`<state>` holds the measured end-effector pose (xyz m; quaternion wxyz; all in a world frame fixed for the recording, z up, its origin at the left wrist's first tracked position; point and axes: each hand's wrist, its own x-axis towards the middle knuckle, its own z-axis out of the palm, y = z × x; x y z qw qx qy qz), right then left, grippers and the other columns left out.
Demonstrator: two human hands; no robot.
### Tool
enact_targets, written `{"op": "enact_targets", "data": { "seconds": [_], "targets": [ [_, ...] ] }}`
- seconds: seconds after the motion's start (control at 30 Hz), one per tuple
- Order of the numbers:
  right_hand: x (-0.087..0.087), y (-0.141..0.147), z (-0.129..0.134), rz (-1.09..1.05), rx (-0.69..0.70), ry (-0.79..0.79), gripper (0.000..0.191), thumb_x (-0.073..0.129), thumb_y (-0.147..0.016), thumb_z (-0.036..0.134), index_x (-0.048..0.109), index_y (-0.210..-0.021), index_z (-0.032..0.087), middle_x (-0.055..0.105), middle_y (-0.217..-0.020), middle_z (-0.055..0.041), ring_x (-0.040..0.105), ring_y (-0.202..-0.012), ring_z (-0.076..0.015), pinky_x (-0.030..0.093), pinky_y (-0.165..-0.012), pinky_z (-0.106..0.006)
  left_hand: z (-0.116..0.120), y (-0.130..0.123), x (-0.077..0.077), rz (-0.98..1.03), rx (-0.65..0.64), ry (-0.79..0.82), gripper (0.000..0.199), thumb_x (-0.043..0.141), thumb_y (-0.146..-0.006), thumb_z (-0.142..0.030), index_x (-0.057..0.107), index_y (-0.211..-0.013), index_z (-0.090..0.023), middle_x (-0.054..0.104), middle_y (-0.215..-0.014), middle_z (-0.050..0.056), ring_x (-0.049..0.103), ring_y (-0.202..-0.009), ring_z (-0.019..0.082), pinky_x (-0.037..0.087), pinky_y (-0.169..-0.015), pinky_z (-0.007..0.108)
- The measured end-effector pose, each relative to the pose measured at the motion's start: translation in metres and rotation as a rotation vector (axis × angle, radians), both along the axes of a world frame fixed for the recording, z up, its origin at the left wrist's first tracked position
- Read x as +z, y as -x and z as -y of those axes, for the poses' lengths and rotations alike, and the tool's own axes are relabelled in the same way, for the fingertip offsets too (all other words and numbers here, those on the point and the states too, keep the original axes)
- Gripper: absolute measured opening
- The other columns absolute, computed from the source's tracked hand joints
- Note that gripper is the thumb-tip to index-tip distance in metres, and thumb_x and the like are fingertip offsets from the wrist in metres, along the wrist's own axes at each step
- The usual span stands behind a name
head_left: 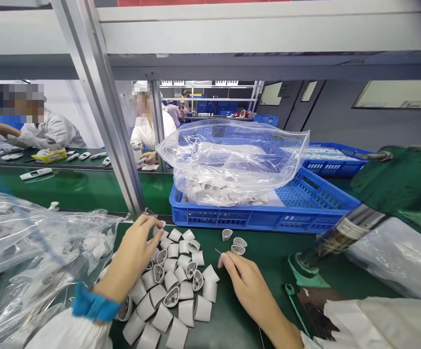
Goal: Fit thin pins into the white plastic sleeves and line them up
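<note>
A pile of light grey plastic caps (186, 291), hollow with oval openings, covers the green work surface in front of me. At the pile's far edge, the thumb and fingers of my left hand (137, 249) curl about one grey plastic cap (161, 225), partly hidden by them. My right hand (245, 278) pinches a thin wire-like piece (217, 251), whose tip points up and left; the rest is hidden in the fingers. Just beyond that hand stand three caps apart from the pile, among them an upright cap (227, 235).
A blue crate (232, 220) with a clear plastic bag (232, 169) stands behind the pile. Plastic bags of parts (50, 242) lie at left. A green press-like stand (312, 261) rises at right. A metal post (105, 111) and co-workers (56, 128) are beyond.
</note>
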<state>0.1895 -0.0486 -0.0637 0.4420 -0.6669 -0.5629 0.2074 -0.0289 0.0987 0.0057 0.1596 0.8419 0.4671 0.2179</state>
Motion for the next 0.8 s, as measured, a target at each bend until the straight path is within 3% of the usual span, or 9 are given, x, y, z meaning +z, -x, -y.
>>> {"op": "enact_targets", "data": {
  "seconds": [0.1,0.17,0.23,0.37,0.47,0.8],
  "targets": [
    [0.007,0.001,0.003,0.010,-0.049,-0.041,0.050,0.028,-0.104,0.050,0.042,-0.065,0.020,0.048,-0.061,0.0001,0.045,-0.057,-0.0146,0.031,-0.056,-0.026,0.037,-0.015,0.006,0.177,-0.252,0.067,0.017,0.050,-0.094,-0.028,0.063,-0.105,-0.024,0.063,-0.109,0.005,0.063,-0.099,0.021,0.055,-0.088,0.033],
    [0.012,0.002,0.005,0.037,-0.054,-0.102,0.049,0.028,-0.104,0.046,0.033,-0.063,0.020,0.039,-0.056,0.0017,0.038,-0.052,-0.0123,0.025,-0.052,-0.026,0.056,-0.026,0.001,0.231,-0.385,0.119,0.019,0.051,-0.095,-0.023,0.060,-0.111,-0.027,0.062,-0.112,0.003,0.062,-0.103,0.019,0.054,-0.090,0.030],
    [0.018,0.004,0.008,0.090,-0.027,-0.175,0.046,0.032,-0.103,0.039,0.026,-0.062,0.020,0.028,-0.052,0.0039,0.028,-0.046,-0.0098,0.020,-0.048,-0.026,0.068,-0.034,-0.010,0.278,-0.440,0.142,0.022,0.052,-0.095,-0.020,0.060,-0.114,-0.029,0.062,-0.115,0.003,0.061,-0.106,0.019,0.053,-0.091,0.030],
    [0.022,0.007,0.014,0.162,0.044,-0.220,0.044,0.040,-0.100,0.027,0.019,-0.061,0.019,0.018,-0.052,0.0053,0.021,-0.044,-0.0078,0.018,-0.045,-0.025,0.076,-0.035,-0.033,0.328,-0.448,0.105,0.024,0.059,-0.093,-0.018,0.062,-0.115,-0.029,0.064,-0.114,0.003,0.063,-0.106,0.020,0.054,-0.093,0.031],
    [0.021,0.009,0.018,0.194,0.079,-0.202,0.042,0.043,-0.097,0.022,0.019,-0.063,0.019,0.019,-0.054,0.0056,0.022,-0.045,-0.0074,0.019,-0.046,-0.023,0.079,-0.031,-0.041,0.342,-0.442,0.056,0.027,0.061,-0.093,-0.017,0.062,-0.116,-0.030,0.066,-0.119,0.002,0.064,-0.111,0.020,0.053,-0.098,0.032],
    [0.021,0.012,0.015,0.236,0.083,-0.186,0.040,0.045,-0.095,0.020,0.021,-0.064,0.019,0.016,-0.054,0.0063,0.018,-0.045,-0.0072,0.019,-0.043,-0.022,0.087,-0.033,-0.035,0.347,-0.437,0.108,0.029,0.064,-0.090,-0.014,0.063,-0.116,-0.027,0.071,-0.116,-0.001,0.066,-0.109,0.016,0.053,-0.099,0.026]
  ]
}}
